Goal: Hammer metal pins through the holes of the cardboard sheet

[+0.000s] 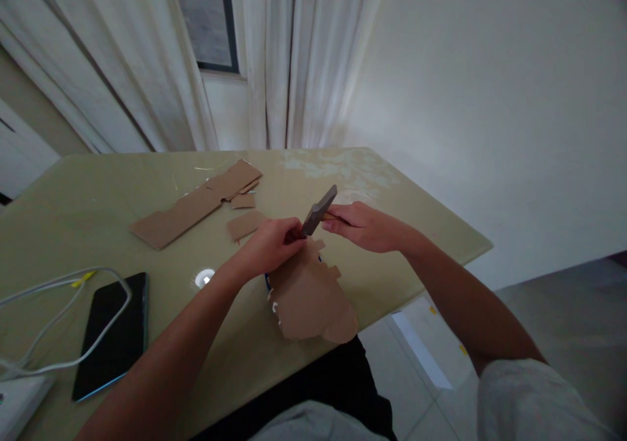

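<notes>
Above the near edge of the desk [421, 212], the left hand [269, 245] is closed on the top of a ragged piece of brown cardboard [311, 300], whose lower part rests on the surface and reaches out to the desk's edge. The right hand [365, 225] is wrapped around the handle of a dark, flat-bladed tool [319, 210] that looks like a knife or a file, though the picture does not settle which. Its tip sits right at the left fingertips, so a slip or a sudden give in the board could, I judge, drive it into those fingers. Held at one end only, the sheet could also buckle or twist under pressure and tear off line. The cardboard is thin, matte and unevenly cut, with small tabs and notches on its right side, a rounded lower end and something whitish at its left edge. A long cardboard strip [196, 204] and a few offcuts lie farther back, well apart. A dark phone [112, 333] and a white cable [59, 317] lie to the left.
</notes>
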The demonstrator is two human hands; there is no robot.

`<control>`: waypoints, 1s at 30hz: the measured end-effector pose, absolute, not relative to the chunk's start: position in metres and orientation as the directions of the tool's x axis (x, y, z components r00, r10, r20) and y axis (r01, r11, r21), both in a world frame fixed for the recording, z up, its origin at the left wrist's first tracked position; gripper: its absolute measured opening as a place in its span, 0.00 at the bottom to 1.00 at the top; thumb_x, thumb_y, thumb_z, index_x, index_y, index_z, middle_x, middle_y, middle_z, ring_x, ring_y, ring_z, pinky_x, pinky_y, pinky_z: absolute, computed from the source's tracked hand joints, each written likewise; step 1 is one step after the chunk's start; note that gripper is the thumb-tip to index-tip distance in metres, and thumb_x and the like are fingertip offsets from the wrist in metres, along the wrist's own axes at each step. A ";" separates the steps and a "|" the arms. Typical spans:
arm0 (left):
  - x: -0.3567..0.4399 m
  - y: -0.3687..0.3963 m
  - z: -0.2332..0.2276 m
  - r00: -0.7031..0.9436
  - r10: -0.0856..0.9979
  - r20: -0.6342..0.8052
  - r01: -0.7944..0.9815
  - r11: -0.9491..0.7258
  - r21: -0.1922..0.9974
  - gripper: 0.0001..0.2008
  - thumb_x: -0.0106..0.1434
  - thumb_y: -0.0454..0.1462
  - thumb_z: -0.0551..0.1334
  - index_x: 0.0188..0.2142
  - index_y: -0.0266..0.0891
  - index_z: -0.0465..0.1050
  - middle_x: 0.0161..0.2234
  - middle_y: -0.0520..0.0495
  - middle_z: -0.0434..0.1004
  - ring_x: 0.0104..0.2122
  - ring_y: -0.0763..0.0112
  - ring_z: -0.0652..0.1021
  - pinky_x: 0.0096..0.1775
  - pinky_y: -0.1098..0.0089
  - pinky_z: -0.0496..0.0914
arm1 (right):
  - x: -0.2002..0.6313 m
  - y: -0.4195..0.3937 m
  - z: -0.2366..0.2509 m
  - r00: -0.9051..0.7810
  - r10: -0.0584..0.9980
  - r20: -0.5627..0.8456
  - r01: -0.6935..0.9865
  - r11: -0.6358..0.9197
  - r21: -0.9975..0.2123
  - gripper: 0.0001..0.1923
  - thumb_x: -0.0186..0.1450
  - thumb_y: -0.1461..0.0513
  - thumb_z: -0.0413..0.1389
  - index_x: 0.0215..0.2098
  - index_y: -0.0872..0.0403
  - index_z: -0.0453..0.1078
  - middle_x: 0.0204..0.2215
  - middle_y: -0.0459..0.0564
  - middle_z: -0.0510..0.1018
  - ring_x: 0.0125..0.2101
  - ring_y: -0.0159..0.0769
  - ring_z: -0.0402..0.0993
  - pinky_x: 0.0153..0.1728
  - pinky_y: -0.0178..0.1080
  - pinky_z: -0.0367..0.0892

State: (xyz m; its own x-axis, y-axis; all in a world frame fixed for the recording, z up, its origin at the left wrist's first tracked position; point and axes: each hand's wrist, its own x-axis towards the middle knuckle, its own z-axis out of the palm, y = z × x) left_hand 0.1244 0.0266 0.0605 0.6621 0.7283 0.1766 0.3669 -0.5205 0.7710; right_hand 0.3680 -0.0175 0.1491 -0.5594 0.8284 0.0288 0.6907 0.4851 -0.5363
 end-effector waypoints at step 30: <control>0.125 0.027 0.058 0.666 0.728 0.161 0.385 -0.521 0.762 0.06 0.67 0.40 0.65 0.36 0.41 0.77 0.32 0.48 0.83 0.32 0.64 0.80 0.35 0.66 0.69 | 0.367 -0.019 0.148 -0.550 0.832 -0.067 0.739 0.448 -0.504 0.20 0.80 0.50 0.51 0.50 0.53 0.81 0.39 0.53 0.84 0.41 0.44 0.78 0.46 0.42 0.66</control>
